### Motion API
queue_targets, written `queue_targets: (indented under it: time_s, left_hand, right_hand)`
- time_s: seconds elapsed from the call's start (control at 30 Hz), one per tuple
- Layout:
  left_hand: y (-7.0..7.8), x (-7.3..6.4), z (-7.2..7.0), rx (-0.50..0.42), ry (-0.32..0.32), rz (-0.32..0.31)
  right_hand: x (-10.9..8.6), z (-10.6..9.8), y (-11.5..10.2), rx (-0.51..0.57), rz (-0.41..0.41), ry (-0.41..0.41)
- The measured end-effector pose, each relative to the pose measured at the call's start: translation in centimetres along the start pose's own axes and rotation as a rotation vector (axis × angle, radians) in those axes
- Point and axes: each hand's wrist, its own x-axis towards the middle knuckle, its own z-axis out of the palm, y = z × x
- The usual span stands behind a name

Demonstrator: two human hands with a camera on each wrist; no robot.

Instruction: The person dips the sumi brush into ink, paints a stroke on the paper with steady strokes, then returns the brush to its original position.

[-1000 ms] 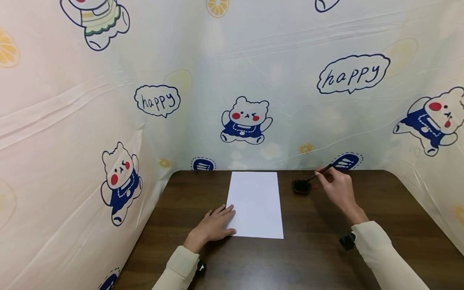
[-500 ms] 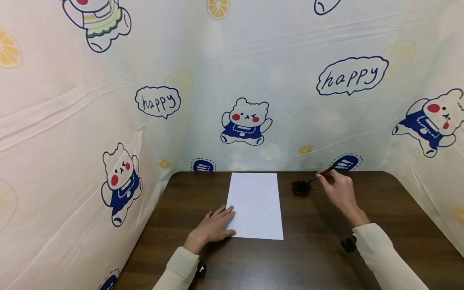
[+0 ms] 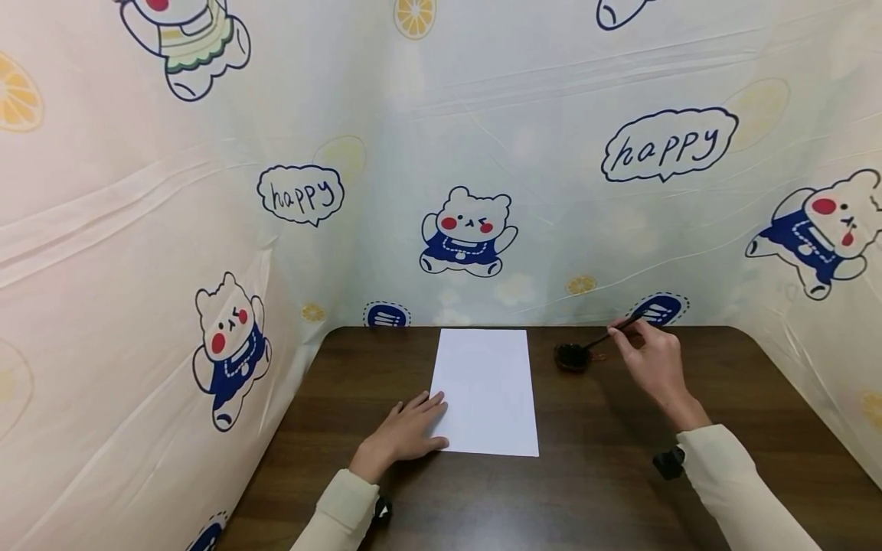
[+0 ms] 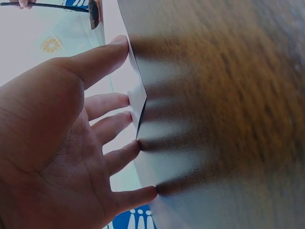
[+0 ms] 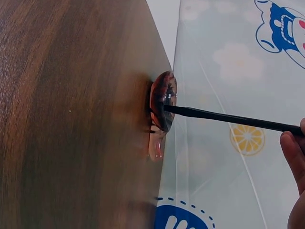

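Observation:
A blank white sheet of paper (image 3: pixel 488 383) lies on the table. My left hand (image 3: pixel 405 428) rests at its lower left corner, fingers spread; in the left wrist view the thumb (image 4: pixel 107 57) and two fingertips press the paper (image 4: pixel 121 71), while the other fingertips meet the wood. To the right of the sheet stands a small dark dish (image 3: pixel 572 369), reddish brown and glossy in the right wrist view. My right hand (image 3: pixel 654 366) pinches a slim black ink brush (image 5: pixel 233 118) near its upper end. The brush slants down, its lower tip inside the dish (image 5: pixel 159 102).
The brown wooden table (image 3: pixel 468 497) has rounded far corners. A pale printed curtain (image 3: pixel 386 252) with bears and fruit slices hangs behind and on both sides. A small reddish piece (image 5: pixel 156 145) sits beside the dish.
My right hand has shifted slightly to the right with the brush, whose tip stays at the dish. The left hand and the paper keep their places.

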Motion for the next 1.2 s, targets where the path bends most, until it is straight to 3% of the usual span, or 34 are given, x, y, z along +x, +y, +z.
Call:
queue_targets:
  time_s: [0.67, 1.2]
  left_hand:
    - [0.0, 0.0, 0.1, 0.006, -0.002, -0.006]
    - [0.0, 0.0, 0.1, 0.010, 0.000, -0.008]
  right_hand:
    - [-0.8, -1.6, 1.2, 0.000, 0.026, 0.049]
    - [-1.0, -2.1, 1.4, -0.013, 0.057, 0.022]
